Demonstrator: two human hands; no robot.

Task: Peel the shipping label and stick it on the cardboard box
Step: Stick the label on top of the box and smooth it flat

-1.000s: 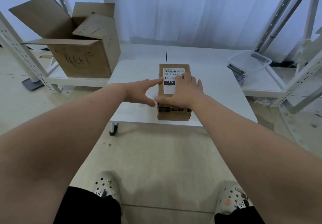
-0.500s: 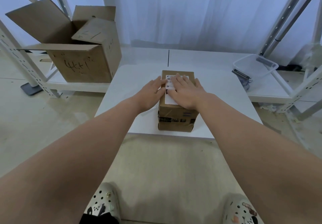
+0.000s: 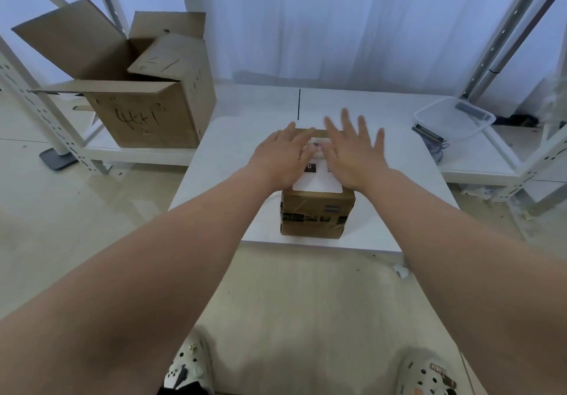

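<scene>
A person's left hand and right hand hover flat and open, fingers spread and holding nothing, over a shipping label that lies on top of a small sealed cardboard box. The box sits at the near edge of a low white table, at six o'clock from the table's centre. The label is thin white paper, light and limp; its near edge looks flat against the lid, so it seems to need only a palm's pressure, smoothed from the middle outward. A barcode shows at twelve o'clock on the label between the hands, and a black block with a white digit sits just below it. The box is stiff brown cardboard, banded with printed tape across its near face, and probably best taken by its two side walls. At ten o'clock stands a larger open carton with handwritten marks; at two o'clock rests a clear plastic bin.
</scene>
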